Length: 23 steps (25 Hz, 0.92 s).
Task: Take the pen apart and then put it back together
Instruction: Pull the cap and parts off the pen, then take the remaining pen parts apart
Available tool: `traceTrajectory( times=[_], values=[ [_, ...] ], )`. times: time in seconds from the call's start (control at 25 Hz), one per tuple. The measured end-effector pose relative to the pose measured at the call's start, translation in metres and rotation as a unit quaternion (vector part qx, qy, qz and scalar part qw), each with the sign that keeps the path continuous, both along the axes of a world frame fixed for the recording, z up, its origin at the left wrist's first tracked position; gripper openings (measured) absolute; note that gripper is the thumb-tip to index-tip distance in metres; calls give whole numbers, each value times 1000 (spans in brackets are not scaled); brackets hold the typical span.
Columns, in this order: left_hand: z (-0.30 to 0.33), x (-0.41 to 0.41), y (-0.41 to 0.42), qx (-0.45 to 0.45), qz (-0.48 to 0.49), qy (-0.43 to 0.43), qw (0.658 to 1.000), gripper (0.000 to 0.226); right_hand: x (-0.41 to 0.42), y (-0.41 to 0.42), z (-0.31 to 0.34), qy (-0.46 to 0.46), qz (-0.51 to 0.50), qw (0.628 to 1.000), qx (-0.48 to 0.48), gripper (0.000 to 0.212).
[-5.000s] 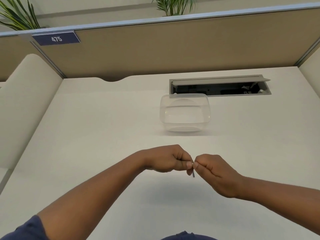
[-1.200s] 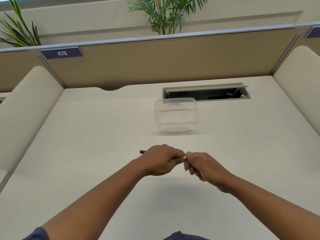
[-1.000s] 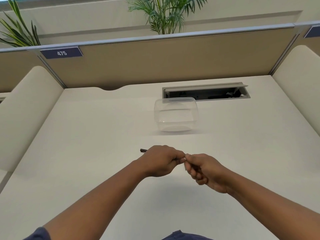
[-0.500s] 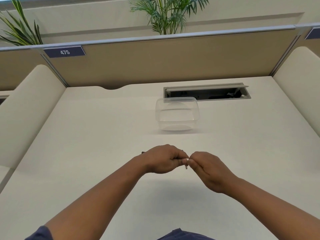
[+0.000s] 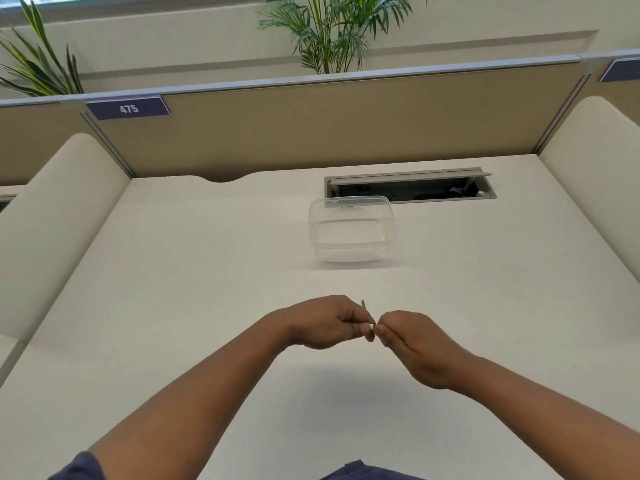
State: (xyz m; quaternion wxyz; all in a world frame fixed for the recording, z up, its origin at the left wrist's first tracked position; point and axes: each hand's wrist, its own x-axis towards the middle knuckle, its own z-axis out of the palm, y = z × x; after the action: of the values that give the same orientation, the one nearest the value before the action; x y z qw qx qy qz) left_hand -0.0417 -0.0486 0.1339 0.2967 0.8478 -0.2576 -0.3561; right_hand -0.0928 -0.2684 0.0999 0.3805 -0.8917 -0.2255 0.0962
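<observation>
While both hands (image 5: pixel 374 332) pinch the pen (image 5: pixel 367 320) together, the clear tub (image 5: pixel 351 230) beyond holds nothing visible.

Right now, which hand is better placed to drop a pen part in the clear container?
Probably right. The left hand wraps the pen; the right hand only pinches its end, nearer the clear container.
</observation>
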Motion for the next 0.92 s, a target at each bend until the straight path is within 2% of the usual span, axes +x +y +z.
traceTrajectory(
  times=[0.08, 0.12, 0.2, 0.28, 0.32, 0.36, 0.44, 0.56, 0.64, 0.76, 0.92],
  values=[
    [-2, -1, 0, -6, -1, 2, 1000, 24, 4, -8, 1, -77, 38, 994, -71, 32],
    [-3, -1, 0, 2, -3, -19, 1000, 25, 6, -9, 1, -61, 35, 995, -69, 30],
    [-8, -1, 0, 24, -5, -78, 997, 25, 5, -5, 1, 79, -19, 996, 26, 34],
    [-13, -2, -1, 34, -6, -134, 990, 24, 5, 1, 1, 275, -89, 946, 147, 52],
    [-15, -3, -1, 36, -8, -155, 987, 23, 6, 2, -1, 342, -109, 916, 178, 55],
    [-17, -3, 0, 39, -12, -168, 985, 24, 7, 3, -3, 371, -117, 902, 188, 52],
    [-21, -4, 2, 49, -15, -169, 984, 25, 7, 6, -5, 340, -124, 919, 157, 40],
    [-28, -2, 4, 55, 5, -151, 987, 25, 8, 7, -9, 215, -147, 963, 71, 23],
    [-31, -2, 4, 54, 14, -155, 986, 26, 9, 7, -10, 197, -148, 966, 78, 20],
    [-36, -2, 1, 55, 16, -156, 986, 26, 13, 8, -12, 195, -147, 967, 74, 29],
    [-40, 2, 0, 62, 24, -151, 986, 27, 20, 5, -14, 143, -159, 976, 41, 16]
  ],
)
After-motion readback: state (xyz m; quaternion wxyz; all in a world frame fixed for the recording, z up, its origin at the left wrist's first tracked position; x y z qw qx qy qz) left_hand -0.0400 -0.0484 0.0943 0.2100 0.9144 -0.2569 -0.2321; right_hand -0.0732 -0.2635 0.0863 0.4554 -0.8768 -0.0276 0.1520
